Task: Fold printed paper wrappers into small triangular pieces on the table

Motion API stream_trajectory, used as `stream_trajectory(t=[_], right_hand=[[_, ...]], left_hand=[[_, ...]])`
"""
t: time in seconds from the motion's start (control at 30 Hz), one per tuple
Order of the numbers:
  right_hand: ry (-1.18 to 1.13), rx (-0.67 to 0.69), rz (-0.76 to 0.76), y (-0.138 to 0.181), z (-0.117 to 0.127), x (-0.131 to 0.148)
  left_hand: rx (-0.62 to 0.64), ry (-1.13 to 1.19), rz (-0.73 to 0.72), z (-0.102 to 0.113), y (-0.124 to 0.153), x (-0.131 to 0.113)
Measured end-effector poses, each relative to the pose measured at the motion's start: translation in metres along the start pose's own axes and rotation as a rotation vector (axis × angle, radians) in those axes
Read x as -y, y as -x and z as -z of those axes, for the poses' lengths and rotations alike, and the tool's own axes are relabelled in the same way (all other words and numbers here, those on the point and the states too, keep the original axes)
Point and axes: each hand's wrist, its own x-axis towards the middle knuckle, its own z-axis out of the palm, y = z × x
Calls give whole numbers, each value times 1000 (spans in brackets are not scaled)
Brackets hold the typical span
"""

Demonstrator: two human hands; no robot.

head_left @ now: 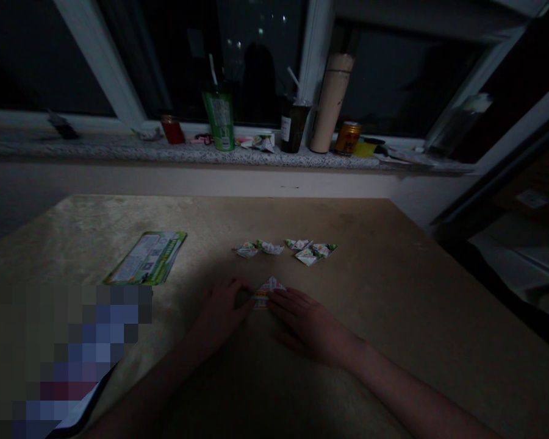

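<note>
A small folded paper (261, 297) with a pointed top and printed markings lies on the table between my hands. My left hand (226, 308) has its fingers curled, thumb and forefinger closed at the paper's left edge. Stretched nearly flat, the fingers of my right hand (304, 314) rest over the paper's right part. Beyond it are several small folded paper pieces in green and white, among them a left piece (246, 249) and a right cluster (312, 252). Dim light hides the fingertips' fine contact.
The wooden table (370, 244) meets a wall below a window. A green and white printed packet (147, 259) lies left, beside a pixelated area. On the stone sill (141, 149) stand a green cup (220, 119), dark cup (293, 125), tall pale flask (332, 100) and gold can (347, 139).
</note>
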Motion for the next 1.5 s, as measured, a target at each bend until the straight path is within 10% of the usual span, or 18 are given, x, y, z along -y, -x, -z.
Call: stream_trajectory(t=[0.33,0.8,1.5], right_hand=[[-3,9,-14,0,4,3],[21,36,-17,0,-4,3],[-63,22,-31,0,1,7]], left_hand=[[9,4,-17,6,5,-6],[66,-757,-288,-21,35,-48],[-181,-513,-324,-35,42,-45]])
